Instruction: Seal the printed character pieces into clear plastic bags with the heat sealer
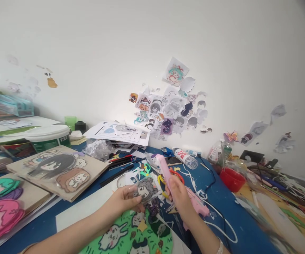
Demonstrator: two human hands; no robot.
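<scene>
My left hand [128,199] pinches a clear plastic cutout [145,190] printed with a grey-haired cartoon figure. My right hand [178,194] is wrapped round a pink wand-shaped tool [163,167], its pale rounded end tilted up and away. Below both hands lies a green board [126,225] with several cartoon figures on it. A dark-haired cartoon cutout [153,207] is just beneath the left hand's piece. Partly behind my right wrist rests a pink glue gun [198,204] with a white cord.
Painted boards [62,173] lie to the left, near a white-lidded tub [49,135]. Green-handled scissors [146,170], black pens [117,162] and a water bottle [185,158] lie further back. A red cup [233,179] stands right. Cartoon papers [173,106] cling to the wall.
</scene>
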